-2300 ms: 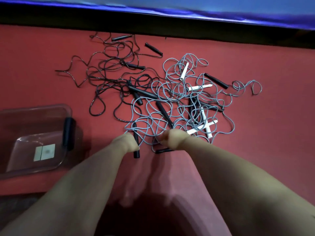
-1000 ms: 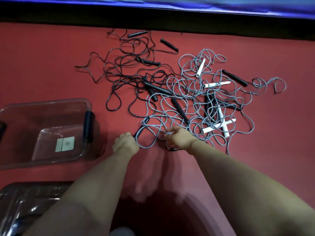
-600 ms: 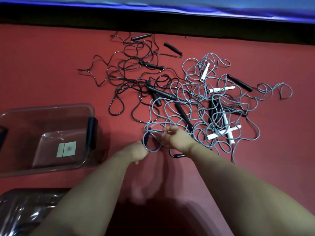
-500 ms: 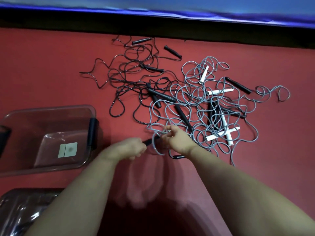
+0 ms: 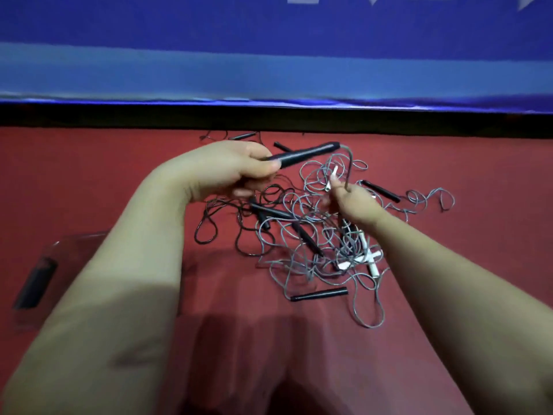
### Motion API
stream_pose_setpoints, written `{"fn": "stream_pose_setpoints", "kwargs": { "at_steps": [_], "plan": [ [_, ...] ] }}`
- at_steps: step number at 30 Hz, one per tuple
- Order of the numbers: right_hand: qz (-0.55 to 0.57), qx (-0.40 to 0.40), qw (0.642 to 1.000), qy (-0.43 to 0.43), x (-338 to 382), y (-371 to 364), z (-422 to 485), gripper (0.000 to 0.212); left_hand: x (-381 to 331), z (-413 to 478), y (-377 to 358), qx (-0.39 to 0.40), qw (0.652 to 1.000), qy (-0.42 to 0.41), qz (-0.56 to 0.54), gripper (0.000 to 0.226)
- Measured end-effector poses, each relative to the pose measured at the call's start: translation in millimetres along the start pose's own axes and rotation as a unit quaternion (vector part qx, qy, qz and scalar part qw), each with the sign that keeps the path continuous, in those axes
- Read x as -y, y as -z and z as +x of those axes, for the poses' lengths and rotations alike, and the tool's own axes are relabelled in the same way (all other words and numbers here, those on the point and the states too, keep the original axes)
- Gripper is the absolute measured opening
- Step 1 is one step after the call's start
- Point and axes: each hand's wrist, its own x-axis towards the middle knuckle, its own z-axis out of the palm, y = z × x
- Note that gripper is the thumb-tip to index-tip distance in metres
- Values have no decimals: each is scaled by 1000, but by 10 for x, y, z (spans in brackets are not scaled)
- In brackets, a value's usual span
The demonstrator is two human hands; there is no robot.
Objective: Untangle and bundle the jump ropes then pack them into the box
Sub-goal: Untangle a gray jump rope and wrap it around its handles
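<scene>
A tangle of grey and black jump ropes [image 5: 311, 232] lies on the red mat, with black and white handles mixed in. My left hand [image 5: 230, 170] is raised above the pile and grips a black handle [image 5: 308, 154] that points right. A grey cord [image 5: 347, 166] arcs from that handle's tip down to my right hand [image 5: 350, 202], which pinches it just above the pile. Another black handle [image 5: 320, 295] lies loose at the near edge of the tangle. The clear plastic box [image 5: 59, 256] sits at the left, mostly hidden behind my left forearm.
A blue padded wall [image 5: 269, 55] with a dark base strip runs across the far side of the red mat [image 5: 89, 175]. Crossed white handles [image 5: 368, 259] lie in the right part of the pile. A grey loop [image 5: 434, 199] trails off to the right.
My left hand has lifted the black handle up and away from the mat. My right hand moved up along the grey cord. The view tilted upward, showing more of the blue wall.
</scene>
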Motion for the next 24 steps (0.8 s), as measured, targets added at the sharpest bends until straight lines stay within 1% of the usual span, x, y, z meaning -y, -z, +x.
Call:
{"fn": "stream_pose_setpoints", "kwargs": {
  "at_steps": [2, 3, 4, 5, 7, 10, 12, 13, 14, 15, 16, 17, 19, 20, 21, 22, 23, 24],
  "plan": [
    [76, -74, 994, 17, 306, 273, -31, 49, 82, 64, -8, -69, 993, 15, 94, 17],
    [106, -88, 990, 27, 464, 374, -47, 47, 143, 81, -48, -92, 987, 31, 125, 14],
    [132, -80, 987, 33, 645, 459, -87, 44, 193, 95, -115, -100, 987, 43, 115, 10],
    [157, -57, 985, 34, 816, 508, -138, 40, 222, 107, -215, -97, 992, 47, 64, 8],
    [205, 14, 978, 30, 1114, 533, -271, 33, 223, 159, -489, -83, 993, 40, -70, 13],
    [278, 104, 954, 46, 1409, 472, -445, 27, 146, 304, -850, -105, 983, -1, -150, 21],
    [320, 130, 937, 56, 1511, 431, -541, 12, 63, 370, -981, -86, 967, -13, -238, 32],
    [330, 129, 933, 66, 1540, 423, -580, 9, 28, 383, -1017, -63, 963, -16, -263, 33],
    [332, 124, 932, 79, 1551, 431, -604, 9, 2, 377, -1038, -37, 965, -17, -258, 30],
    [327, 117, 933, 91, 1546, 451, -614, 10, -5, 368, -1045, -19, 973, -14, -230, 22],
    [310, 109, 939, 105, 1525, 482, -609, 9, 0, 366, -1042, -21, 978, -8, -207, 13],
    [281, 96, 948, 117, 1477, 527, -593, 10, 1, 364, -1022, -42, 979, 2, -201, 10],
    [234, 55, 963, 123, 1302, 621, -532, 22, -8, 374, -931, -105, 962, 20, -250, 16],
    [240, 31, 963, 116, 1170, 644, -502, 27, -37, 372, -865, -128, 948, 24, -290, 19],
    [260, 14, 960, 99, 1003, 640, -475, 25, -74, 358, -785, -146, 934, 25, -324, 21],
    [263, 16, 961, 81, 804, 606, -449, 20, -113, 342, -704, -158, 924, 25, -347, 22],
    [227, 39, 971, 62, 591, 536, -442, 21, -159, 318, -638, -164, 917, 23, -363, 23],
    [156, 89, 983, 46, 379, 440, -444, 29, -205, 294, -580, -163, 910, 15, -380, 24]
  ]
}}
